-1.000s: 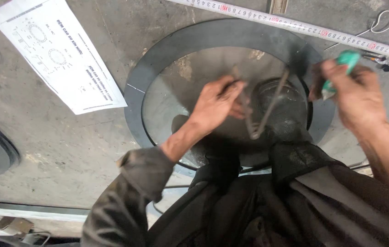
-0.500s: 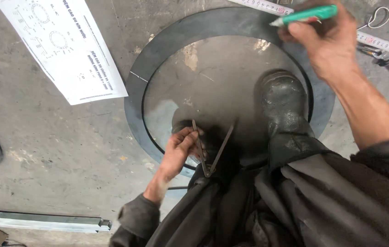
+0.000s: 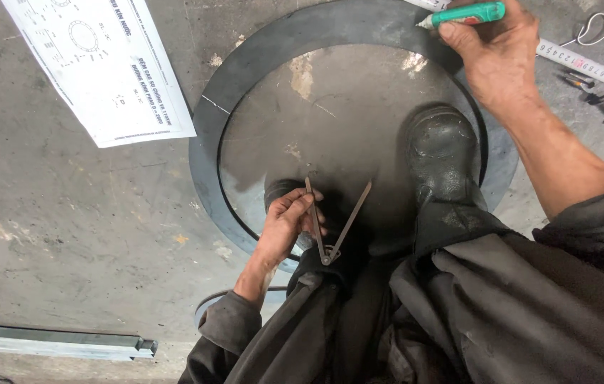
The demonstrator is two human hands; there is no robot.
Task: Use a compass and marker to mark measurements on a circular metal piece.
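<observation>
My left hand (image 3: pixel 284 224) has drawn back near my knee, pinching one leg of the open divider (image 3: pixel 330 224), while my right hand (image 3: pixel 490 50) has carried the gripped green marker (image 3: pixel 469 14) to the black ring's (image 3: pixel 206 135) far edge.

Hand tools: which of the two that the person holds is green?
The green marker pen in the right hand; the left hand holds bare metal dividers.

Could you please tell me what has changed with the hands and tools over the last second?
The left hand drew the dividers back toward the body. The right hand carried the green marker out to the black ring's far edge. Both grips, ring and boot stayed.
</observation>
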